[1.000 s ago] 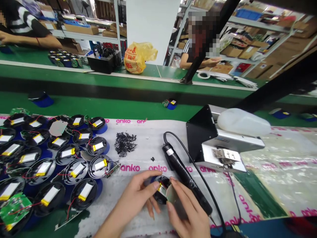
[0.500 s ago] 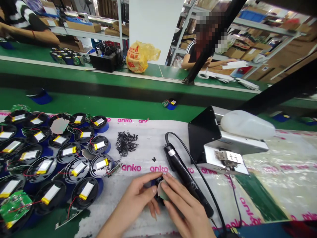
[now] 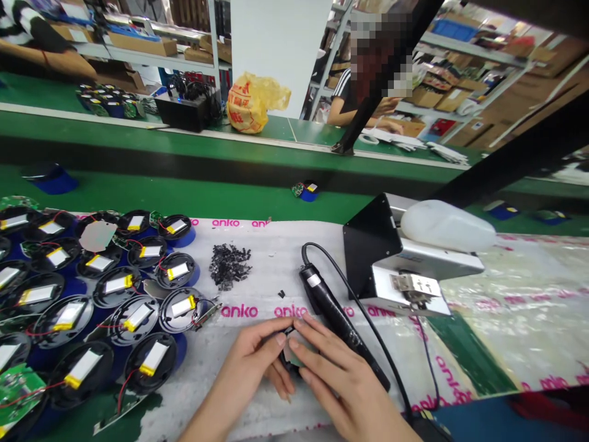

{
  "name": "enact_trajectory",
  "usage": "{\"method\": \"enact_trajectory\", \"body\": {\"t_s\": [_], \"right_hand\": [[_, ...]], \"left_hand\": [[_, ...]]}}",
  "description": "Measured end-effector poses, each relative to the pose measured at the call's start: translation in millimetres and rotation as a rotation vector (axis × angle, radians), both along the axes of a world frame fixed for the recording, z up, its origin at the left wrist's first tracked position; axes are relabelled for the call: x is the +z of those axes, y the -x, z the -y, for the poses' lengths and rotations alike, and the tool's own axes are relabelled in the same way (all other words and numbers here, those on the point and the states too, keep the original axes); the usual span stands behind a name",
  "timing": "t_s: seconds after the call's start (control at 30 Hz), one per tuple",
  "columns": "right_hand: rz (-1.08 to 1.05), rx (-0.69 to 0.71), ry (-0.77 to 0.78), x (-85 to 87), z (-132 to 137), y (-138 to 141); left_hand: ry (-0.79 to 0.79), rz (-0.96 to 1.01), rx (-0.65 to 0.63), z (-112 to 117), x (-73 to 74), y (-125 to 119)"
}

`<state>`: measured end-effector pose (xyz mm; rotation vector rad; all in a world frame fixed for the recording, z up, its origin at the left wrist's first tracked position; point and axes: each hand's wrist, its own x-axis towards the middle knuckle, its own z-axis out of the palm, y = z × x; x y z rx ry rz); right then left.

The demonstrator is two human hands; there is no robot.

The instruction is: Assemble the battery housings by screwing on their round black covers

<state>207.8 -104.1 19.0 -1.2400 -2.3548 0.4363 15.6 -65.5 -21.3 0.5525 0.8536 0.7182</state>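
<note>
Both my hands meet low in the middle, around a round black housing, mostly covered by my fingers. A thin pale grey-green round board lies over its opening. My left hand wraps the housing from the left, thumb at the board's edge. My right hand presses its fingertips on the board and the housing's right side. Close by on the right lies a black hand tool with a cord, like a hot air gun. Ahead is a pile of small black pieces, with a loose black bit nearer.
Several blue-black housings with white batteries and red wires crowd the left. A silver-black metal stand carrying a white plastic bottle stands right. Behind runs a green belt with a small housing. Two people work beyond.
The pale board has gone from tilted to flatter over the housing between my hands. My view has swung slightly right. The co-worker at the back right has drawn a hand back from white sheets.
</note>
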Motion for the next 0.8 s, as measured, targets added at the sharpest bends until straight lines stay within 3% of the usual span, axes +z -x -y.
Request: {"method": "enact_trajectory", "body": {"t_s": [0.17,0.27,0.47,0.8], "right_hand": [[0.030,-0.004,0.029,-6.0,4,-1],[0.060,-0.084,0.007,-5.5,8,6],[-0.172,-0.290,-0.067,0.1,10,23],[-0.316,-0.338,0.178,10.4,-3,20]], "left_hand": [[-0.016,-0.019,-0.004,-1,5.6,0],[-0.040,-0.068,-0.016,-2,14.2,0],[-0.081,-0.139,-0.023,2,18.1,2],[-0.109,-0.246,-0.032,4,13.5,1]]}}
